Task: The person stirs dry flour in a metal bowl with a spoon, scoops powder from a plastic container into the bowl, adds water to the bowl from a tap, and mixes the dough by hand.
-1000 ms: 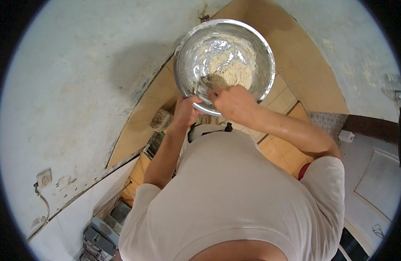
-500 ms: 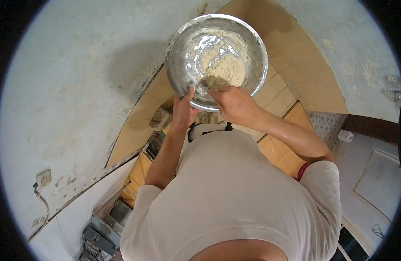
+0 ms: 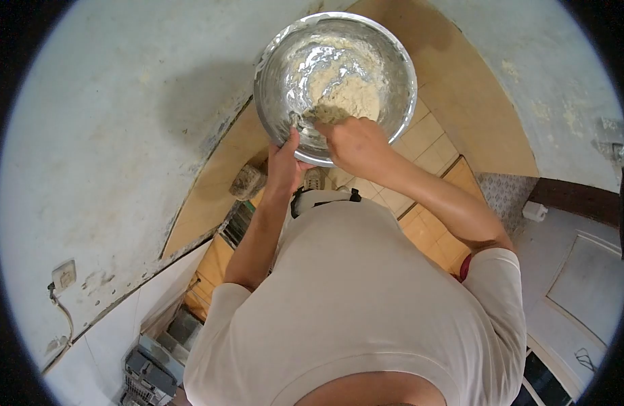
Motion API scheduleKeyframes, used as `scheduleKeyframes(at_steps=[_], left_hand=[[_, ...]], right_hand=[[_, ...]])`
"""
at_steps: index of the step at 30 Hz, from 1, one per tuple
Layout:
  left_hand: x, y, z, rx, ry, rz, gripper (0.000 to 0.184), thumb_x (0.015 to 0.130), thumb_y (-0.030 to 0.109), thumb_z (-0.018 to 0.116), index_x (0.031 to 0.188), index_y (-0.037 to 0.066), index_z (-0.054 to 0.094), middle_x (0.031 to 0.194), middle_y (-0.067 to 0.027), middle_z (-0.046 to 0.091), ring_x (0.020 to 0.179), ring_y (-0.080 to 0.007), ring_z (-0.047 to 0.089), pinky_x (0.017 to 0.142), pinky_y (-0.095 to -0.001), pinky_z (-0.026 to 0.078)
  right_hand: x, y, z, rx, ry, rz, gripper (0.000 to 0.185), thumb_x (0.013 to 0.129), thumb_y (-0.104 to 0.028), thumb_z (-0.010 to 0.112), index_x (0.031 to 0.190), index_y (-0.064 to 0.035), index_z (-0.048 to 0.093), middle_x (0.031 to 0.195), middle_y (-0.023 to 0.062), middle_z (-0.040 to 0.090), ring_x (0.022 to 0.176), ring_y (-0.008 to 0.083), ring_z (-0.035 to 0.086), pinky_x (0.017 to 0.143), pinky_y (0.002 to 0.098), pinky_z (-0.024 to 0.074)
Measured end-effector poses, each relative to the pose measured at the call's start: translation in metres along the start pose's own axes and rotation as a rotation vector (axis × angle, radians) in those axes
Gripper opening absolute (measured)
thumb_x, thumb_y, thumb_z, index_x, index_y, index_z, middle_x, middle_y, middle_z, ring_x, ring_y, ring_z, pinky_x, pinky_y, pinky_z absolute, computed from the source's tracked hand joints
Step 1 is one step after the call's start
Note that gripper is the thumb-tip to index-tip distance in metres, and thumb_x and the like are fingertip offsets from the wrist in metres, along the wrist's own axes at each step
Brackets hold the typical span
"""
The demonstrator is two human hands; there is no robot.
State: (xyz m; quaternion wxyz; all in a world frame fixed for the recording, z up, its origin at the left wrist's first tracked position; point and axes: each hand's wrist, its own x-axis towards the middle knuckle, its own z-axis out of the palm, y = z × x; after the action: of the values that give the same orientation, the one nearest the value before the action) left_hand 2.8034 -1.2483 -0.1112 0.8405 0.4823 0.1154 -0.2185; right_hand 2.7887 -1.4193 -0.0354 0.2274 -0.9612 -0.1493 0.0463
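Note:
A shiny metal mixing bowl [image 3: 401, 115] is held out in front of my body, tilted so that its inside shows. Pale, lumpy dough [image 3: 356, 95] lies in its right half, and floury smears coat the wall. My left hand [image 3: 283, 162] grips the near left rim, thumb on the inside and fingers beneath. Over the near rim, my right hand [image 3: 358, 143] reaches in with closed fingers. At its fingertips a small shiny piece, seemingly a metal spoon [image 3: 295, 120], touches the bowl's left side; the handle is mostly hidden by the hand.
A stained pale wall [image 3: 116, 128] rises close on the left, with a socket and cable [image 3: 63, 274] low on it. Below lie tan floor tiles [image 3: 420, 139] and a stone block [image 3: 248, 181]. A grey door [image 3: 583, 277] stands at the right.
The bowl and both hands have shifted slightly up in view. My right hand has moved up and a little left, carrying the shiny piece along the bowl's left side.

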Motion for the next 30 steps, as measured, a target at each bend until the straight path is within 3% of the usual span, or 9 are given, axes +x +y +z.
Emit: scheduleKeyframes(at_steps=[4,8,11,13,17,22,25,30], left_hand=[[0.009,-0.007,-0.011,-0.065,0.030,-0.047,0.048,0.100,0.021,0.046,0.139,0.000,0.028,0.128,-0.0192,0.049,0.109,-0.0296,0.060,0.081,-0.0466,0.060],[0.006,-0.012,-0.009,-0.036,0.000,-0.051,0.051,0.100,0.021,0.047,0.141,0.003,0.023,0.129,-0.0191,0.048,0.109,-0.0301,0.060,0.080,-0.0467,0.060],[0.007,-0.007,-0.007,0.045,0.031,-0.042,0.048,0.100,0.033,0.048,0.134,0.000,0.039,0.124,-0.0157,0.056,0.109,-0.0266,0.062,0.087,-0.0421,0.057],[0.010,-0.007,-0.008,0.049,0.048,-0.075,0.049,0.100,0.034,0.048,0.134,0.000,0.039,0.125,-0.0155,0.056,0.109,-0.0264,0.062,0.087,-0.0422,0.057],[0.017,-0.001,-0.014,-0.031,-0.009,-0.083,0.052,0.099,0.022,0.048,0.141,0.003,0.024,0.130,-0.0203,0.048,0.112,-0.0318,0.058,0.084,-0.0483,0.058],[0.021,0.000,-0.005,0.003,0.000,-0.081,0.047,0.100,0.022,0.046,0.138,0.001,0.028,0.128,-0.0216,0.049,0.107,-0.0326,0.061,0.080,-0.0477,0.059],[0.026,0.002,-0.007,0.028,-0.020,-0.059,0.046,0.100,0.022,0.046,0.137,0.000,0.030,0.127,-0.0218,0.051,0.105,-0.0326,0.063,0.078,-0.0463,0.060],[0.036,0.010,-0.013,0.061,-0.048,-0.086,0.052,0.098,0.030,0.050,0.138,0.002,0.033,0.129,-0.0181,0.054,0.110,-0.0296,0.061,0.083,-0.0465,0.058]], right_hand=[[-0.012,0.016,0.009,0.054,-0.022,-0.002,0.031,0.075,-0.004,0.056,0.102,-0.0019,0.069,0.071,0.0242,0.063,0.070,0.0394,0.064,0.068,0.0472,0.0518],[-0.019,0.036,-0.014,0.022,-0.083,0.142,0.027,0.076,-0.007,0.055,0.097,-0.0024,0.072,0.078,0.0255,0.065,0.076,0.0395,0.065,0.073,0.0469,0.0517],[0.002,0.035,-0.020,0.105,-0.057,0.171,0.026,0.078,-0.008,0.053,0.095,-0.0028,0.073,0.081,0.0255,0.065,0.078,0.0395,0.065,0.074,0.0462,0.0517],[0.018,0.022,-0.022,0.214,0.012,0.164,0.027,0.079,-0.010,0.053,0.096,-0.0029,0.072,0.082,0.0254,0.065,0.079,0.0392,0.065,0.075,0.0459,0.0516],[0.024,0.020,-0.014,0.082,-0.079,0.229,0.025,0.081,-0.013,0.053,0.094,-0.0021,0.072,0.083,0.0250,0.066,0.081,0.0387,0.065,0.077,0.0455,0.0514],[0.002,0.049,-0.030,-0.104,-0.195,0.289,0.024,0.082,-0.017,0.056,0.091,-0.0019,0.072,0.082,0.0238,0.066,0.081,0.0374,0.065,0.077,0.0453,0.0515],[0.017,0.063,-0.038,-0.011,-0.144,0.249,0.022,0.083,-0.017,0.056,0.092,-0.0029,0.072,0.081,0.0235,0.066,0.080,0.0374,0.065,0.076,0.0453,0.0515],[0.037,0.065,-0.032,-0.155,0.040,0.221,0.019,0.085,-0.014,0.057,0.096,-0.0044,0.070,0.078,0.0241,0.065,0.077,0.0386,0.066,0.069,0.0476,0.0520]])
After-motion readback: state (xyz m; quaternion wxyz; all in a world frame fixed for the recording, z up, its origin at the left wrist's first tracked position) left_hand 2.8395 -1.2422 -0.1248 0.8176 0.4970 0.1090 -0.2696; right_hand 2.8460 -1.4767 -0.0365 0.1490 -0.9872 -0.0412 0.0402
